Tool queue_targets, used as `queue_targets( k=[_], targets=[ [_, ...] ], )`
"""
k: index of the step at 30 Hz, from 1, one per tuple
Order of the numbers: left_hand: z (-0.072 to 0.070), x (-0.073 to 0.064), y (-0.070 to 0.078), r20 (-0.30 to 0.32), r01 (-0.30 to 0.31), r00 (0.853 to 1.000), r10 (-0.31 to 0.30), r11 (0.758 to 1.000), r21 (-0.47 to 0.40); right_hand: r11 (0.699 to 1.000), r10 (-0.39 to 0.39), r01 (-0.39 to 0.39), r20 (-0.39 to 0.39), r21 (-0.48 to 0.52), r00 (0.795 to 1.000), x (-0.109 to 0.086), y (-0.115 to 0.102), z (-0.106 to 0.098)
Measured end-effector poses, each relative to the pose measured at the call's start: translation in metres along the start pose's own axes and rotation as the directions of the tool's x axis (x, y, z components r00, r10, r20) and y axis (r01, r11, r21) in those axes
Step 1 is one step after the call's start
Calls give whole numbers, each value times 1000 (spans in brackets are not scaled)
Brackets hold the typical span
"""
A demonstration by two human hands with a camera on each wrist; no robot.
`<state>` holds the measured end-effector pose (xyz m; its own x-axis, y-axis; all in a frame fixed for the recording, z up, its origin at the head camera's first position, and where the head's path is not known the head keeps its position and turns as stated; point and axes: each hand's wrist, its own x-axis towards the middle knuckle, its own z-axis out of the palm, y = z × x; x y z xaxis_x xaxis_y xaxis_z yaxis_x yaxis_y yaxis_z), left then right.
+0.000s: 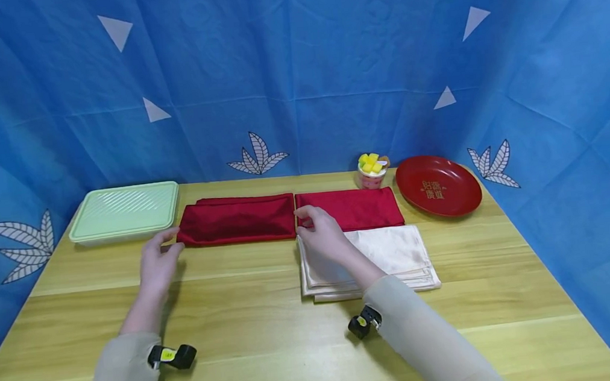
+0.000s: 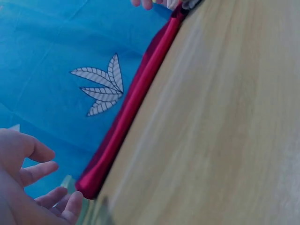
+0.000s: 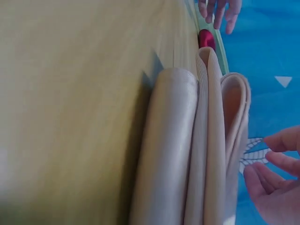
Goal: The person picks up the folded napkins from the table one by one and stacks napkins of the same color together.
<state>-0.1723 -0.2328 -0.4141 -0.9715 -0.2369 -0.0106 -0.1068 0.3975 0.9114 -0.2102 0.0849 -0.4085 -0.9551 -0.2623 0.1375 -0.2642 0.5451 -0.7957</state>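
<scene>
A folded dark red satin cloth [image 1: 237, 222] lies lengthwise at the back middle of the table. By its left end is my left hand [image 1: 160, 260], its fingers spread and loosely bent with nothing gripped; whether the fingertips touch the cloth I cannot tell. My right hand [image 1: 324, 232] hovers where this cloth meets a second folded red cloth [image 1: 363, 208], and it holds nothing. Below that forearm lies a folded white satin cloth [image 1: 394, 250] in several layers. Its rounded folds [image 3: 171, 145] fill the middle of the right wrist view, apart from the right fingers [image 3: 268, 178].
At the back left stands a pale green lidded box [image 1: 126, 211]. A small cup with yellow toppings [image 1: 372, 172] is behind the second red cloth, beside a round red plate [image 1: 438, 188] with gold characters. A blue curtain [image 1: 293, 52] hangs along the table's back edge.
</scene>
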Motion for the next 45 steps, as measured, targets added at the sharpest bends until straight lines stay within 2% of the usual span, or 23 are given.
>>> queue_targets(
  k=[6,10,12,17,22,25,30,36,40,45],
  targets=[
    [3,6,-13,-10,77,997,-77,997,-32,994,105,-106,38,32,994,21,3,11],
    [3,9,-18,1,90,996,-90,996,-14,990,143,-143,62,8,988,29,7,18],
    [1,10,-20,11,88,996,-87,996,-11,989,142,-139,74,-39,987,31,8,20],
    [-4,14,-21,60,57,997,-58,998,5,978,111,-92,98,-187,989,35,8,23],
    [-5,18,-20,140,22,990,-27,999,42,963,117,-81,124,-258,985,37,8,25],
    [-3,22,-21,166,10,986,-21,998,65,958,135,-90,150,-273,979,38,9,27],
    [0,29,-23,157,-27,988,5,990,140,953,139,-87,165,-290,976,41,8,32],
    [4,33,-20,129,-128,987,93,948,293,955,92,-37,176,-294,980,40,8,35],
    [6,33,-15,133,-168,982,133,938,303,960,83,-26,196,-278,977,40,9,36],
    [7,33,-13,116,-171,983,144,947,273,965,76,-25,189,-260,979,40,10,37]
  ],
)
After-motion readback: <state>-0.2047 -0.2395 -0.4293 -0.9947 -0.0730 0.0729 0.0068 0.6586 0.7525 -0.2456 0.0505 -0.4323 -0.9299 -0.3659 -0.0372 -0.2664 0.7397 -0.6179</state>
